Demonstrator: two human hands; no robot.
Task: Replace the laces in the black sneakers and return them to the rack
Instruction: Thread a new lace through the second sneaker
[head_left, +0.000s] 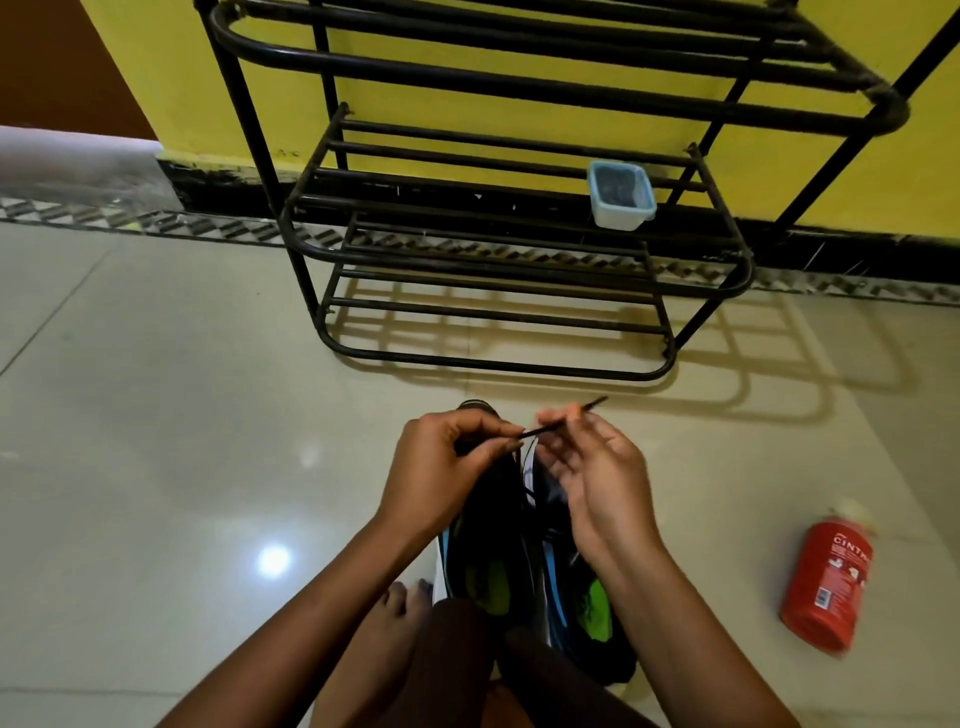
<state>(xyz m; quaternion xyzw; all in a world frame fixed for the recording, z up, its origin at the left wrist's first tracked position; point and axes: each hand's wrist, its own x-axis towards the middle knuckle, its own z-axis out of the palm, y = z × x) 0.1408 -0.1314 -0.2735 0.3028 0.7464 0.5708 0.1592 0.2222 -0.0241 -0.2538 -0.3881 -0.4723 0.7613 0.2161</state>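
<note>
- Pinched between both your hands, the lace (531, 431) is stretched short and taut. Your left hand (447, 457) nips it between thumb and forefinger, and your right hand (592, 478) seems to hold it at the thumb and first finger, with the other fingers loose.
- Its stiff tip sticks out past your right fingertips, slanting up, to the right and away from you. That is the lace's long axis, and it points off the shoes, not down into them.
- Both black sneakers (488, 530) sit on the floor directly beneath the grip, side by side and touching. Their heels are toward you and their toes toward the rack, so their length runs crosswise to the lace.
- To thread it, you would likely need to swing that tip round and down. Your right hand is nearer the tip, and your left is nearer the left shoe.
- Which eyelet comes next I cannot tell, because your hands cover the eyelets.
- A red bottle (826, 582) lies on its side on the floor to your right, well apart from the shoes.
- Beyond the toes stands the rack (498, 366) against the yellow wall. Its lowest shelf is the nearest one.
- One small plastic box (621, 195) sits on the middle shelf, toward the right.
</note>
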